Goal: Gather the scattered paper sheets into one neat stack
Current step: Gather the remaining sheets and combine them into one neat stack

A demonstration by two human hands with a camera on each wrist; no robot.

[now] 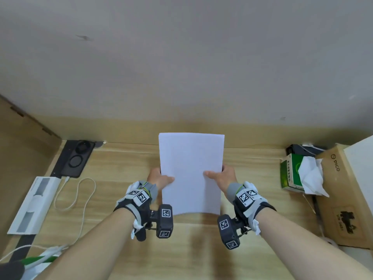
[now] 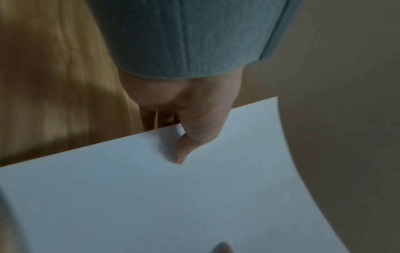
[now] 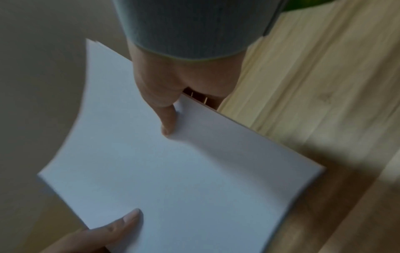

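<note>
Paper stack (image 1: 190, 172) held upright over the wooden counter (image 1: 121, 158), gathered and apparently ready for squaring.

The left hand (image 1: 159, 177) pinches the stack's left edge, thumb on the face and fingers behind; the right hand (image 1: 224, 175) pinches the right edge likewise, likely keeping the sheets aligned. A white cable (image 1: 80, 197) lies left, a tissue box (image 1: 292, 172) and cardboard box (image 1: 341, 190) right, a plain wall behind.

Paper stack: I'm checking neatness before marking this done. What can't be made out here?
- Sheet count: every view shows only the top sheet of the stack.
- Fingers of the left hand and right hand: behind the stack in all views.
- Edge alignment: wrist views blurred.
- Whether the bottom edge touches the desk: unclear, head view.
</note>
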